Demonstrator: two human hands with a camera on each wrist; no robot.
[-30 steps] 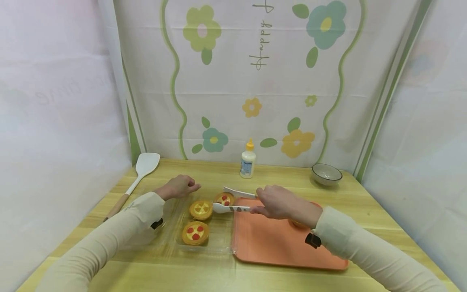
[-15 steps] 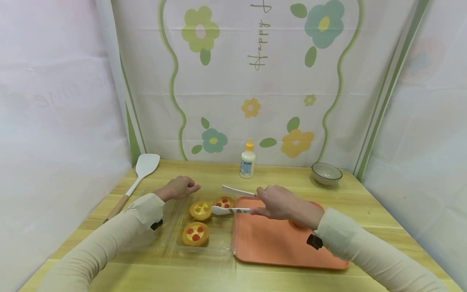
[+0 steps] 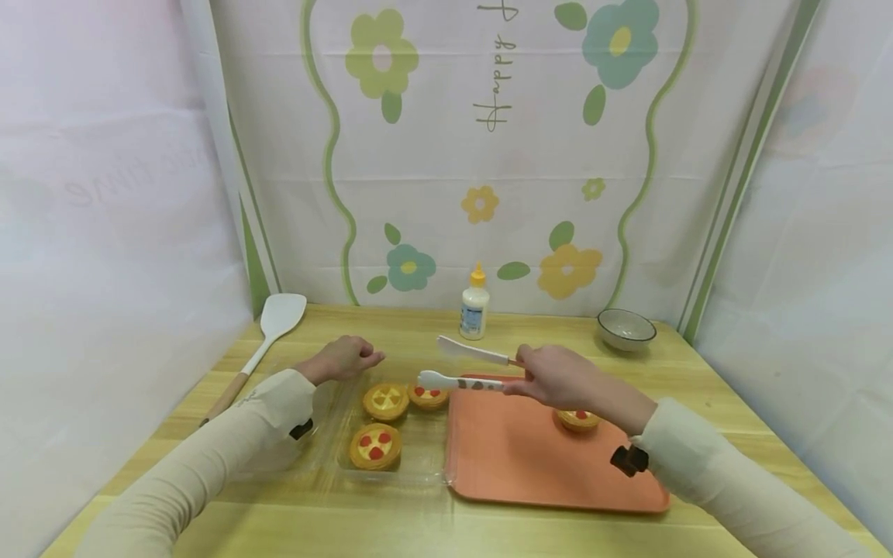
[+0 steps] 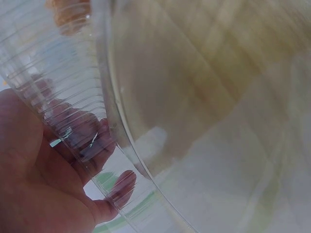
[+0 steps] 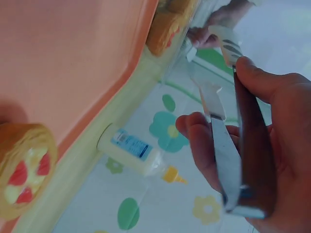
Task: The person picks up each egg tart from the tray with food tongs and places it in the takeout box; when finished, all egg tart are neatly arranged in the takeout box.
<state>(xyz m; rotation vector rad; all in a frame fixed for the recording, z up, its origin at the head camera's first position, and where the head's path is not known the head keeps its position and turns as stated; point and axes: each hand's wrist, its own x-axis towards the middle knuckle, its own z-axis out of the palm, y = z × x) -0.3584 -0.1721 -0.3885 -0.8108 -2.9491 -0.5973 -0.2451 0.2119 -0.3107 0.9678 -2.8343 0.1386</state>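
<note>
My left hand [image 3: 340,358] holds the far edge of a clear plastic box [image 3: 422,456]; in the left wrist view its fingers show through the ribbed plastic. Inside the box sit a yellow-topped tart [image 3: 386,401], a red-dotted tart [image 3: 375,447] in front and another red-dotted tart [image 3: 428,397] at the back right. Over the tray's left edge, my right hand [image 3: 561,377] grips tongs [image 3: 481,384] with pale tips. Those tips are spread, with nothing between them, above the back right tart.
An orange tray [image 3: 530,473] lies right of the box, bearing one tart [image 3: 577,419] partly under my right wrist. A white glue bottle [image 3: 474,311] stands behind, a bowl [image 3: 625,330] at the back right. A white spatula [image 3: 282,316] lies left.
My right hand has drawn the tongs up and right, away from the back right tart, which stays in the box. The tray's tart shows more. The left hand has not moved.
</note>
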